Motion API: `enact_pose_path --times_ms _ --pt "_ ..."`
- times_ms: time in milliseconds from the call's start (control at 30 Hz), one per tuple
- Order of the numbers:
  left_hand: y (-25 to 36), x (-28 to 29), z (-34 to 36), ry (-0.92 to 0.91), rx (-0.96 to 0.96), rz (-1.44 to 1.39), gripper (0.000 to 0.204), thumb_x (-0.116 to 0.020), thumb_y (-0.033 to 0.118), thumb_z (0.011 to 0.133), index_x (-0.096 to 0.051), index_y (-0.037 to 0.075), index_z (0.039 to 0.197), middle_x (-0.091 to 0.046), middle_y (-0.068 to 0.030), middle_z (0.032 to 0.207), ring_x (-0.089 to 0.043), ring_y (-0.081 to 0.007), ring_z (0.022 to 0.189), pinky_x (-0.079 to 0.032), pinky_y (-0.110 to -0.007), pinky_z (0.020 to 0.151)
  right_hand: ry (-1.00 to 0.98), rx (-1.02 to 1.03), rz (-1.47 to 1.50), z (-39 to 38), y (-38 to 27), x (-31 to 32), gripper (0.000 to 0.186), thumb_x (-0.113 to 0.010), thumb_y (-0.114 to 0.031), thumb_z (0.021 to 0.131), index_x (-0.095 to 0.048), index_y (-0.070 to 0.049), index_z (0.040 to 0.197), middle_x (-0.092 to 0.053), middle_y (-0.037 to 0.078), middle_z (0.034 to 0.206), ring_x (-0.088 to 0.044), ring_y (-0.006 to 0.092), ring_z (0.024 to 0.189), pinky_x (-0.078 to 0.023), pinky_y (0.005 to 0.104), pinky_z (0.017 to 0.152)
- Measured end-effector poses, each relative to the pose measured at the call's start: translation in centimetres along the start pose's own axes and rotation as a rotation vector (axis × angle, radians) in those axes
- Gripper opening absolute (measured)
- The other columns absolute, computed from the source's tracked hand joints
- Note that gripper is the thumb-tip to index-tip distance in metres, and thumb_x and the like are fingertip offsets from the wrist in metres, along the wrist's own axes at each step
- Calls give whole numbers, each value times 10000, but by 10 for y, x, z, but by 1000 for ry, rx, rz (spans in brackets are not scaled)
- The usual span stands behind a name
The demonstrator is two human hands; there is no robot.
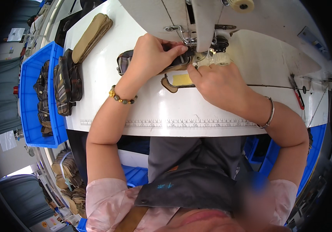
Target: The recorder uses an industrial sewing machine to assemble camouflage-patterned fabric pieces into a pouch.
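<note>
A dark plaid fabric piece (124, 63) with a zipper-like toothed edge lies under the head of a white sewing machine (206, 23). My left hand (150, 56) is closed on this piece, thumb and fingers pinching it just left of the presser foot (191, 41). My right hand (222, 86) is on the near right side of the foot, its fingers bent and the index fingertip at the piece's edge. What the other right fingers touch is hidden. Close by is a white ridged knob (221, 58). Below the piece, a yellow patch (182, 80) lies on the table by a dark-edged tan tab (169, 84).
A stack of tan sole-shaped pieces (92, 36) lies at the far left, with folded plaid pieces (63, 83) beside it. A blue crate (59, 127) holds more plaid pieces. Red-handled snips (298, 94) lie at the right. A ruler strip (166, 124) runs along the near edge.
</note>
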State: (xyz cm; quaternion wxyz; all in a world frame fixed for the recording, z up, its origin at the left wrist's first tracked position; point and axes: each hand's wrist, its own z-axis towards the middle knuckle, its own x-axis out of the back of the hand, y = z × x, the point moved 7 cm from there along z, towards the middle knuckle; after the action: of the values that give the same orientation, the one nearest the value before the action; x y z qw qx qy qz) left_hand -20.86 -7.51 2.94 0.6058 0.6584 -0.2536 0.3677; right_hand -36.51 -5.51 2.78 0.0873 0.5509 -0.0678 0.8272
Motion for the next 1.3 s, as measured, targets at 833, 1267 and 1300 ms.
enact_pose_path --times_ms 833,1267,1300 --pt "14 10 -23 145 -505 190 370 -618 -84 715 -813 167 903 -745 -43 971 -717 -252 801 -581 -325 688 -21 -146 348 9 18 -17 241 -686 -185 729 -606 -75 928 -556 34 552 -586 250 454 -451 386 442" --pt "42 9 -40 222 -714 415 235 -772 101 641 -807 181 859 -722 61 937 -645 -159 862 -435 -287 755 470 80 1 8 6 21 141 -683 -149 746 -551 -109 775 -525 2 727 -531 137 489 -418 277 402" --pt "41 9 -39 233 -723 389 213 -775 111 643 -798 173 845 -702 60 908 -638 -161 848 -451 -292 746 482 84 -5 7 4 23 136 -681 -144 734 -553 -109 764 -518 2 711 -521 133 477 -415 275 401"
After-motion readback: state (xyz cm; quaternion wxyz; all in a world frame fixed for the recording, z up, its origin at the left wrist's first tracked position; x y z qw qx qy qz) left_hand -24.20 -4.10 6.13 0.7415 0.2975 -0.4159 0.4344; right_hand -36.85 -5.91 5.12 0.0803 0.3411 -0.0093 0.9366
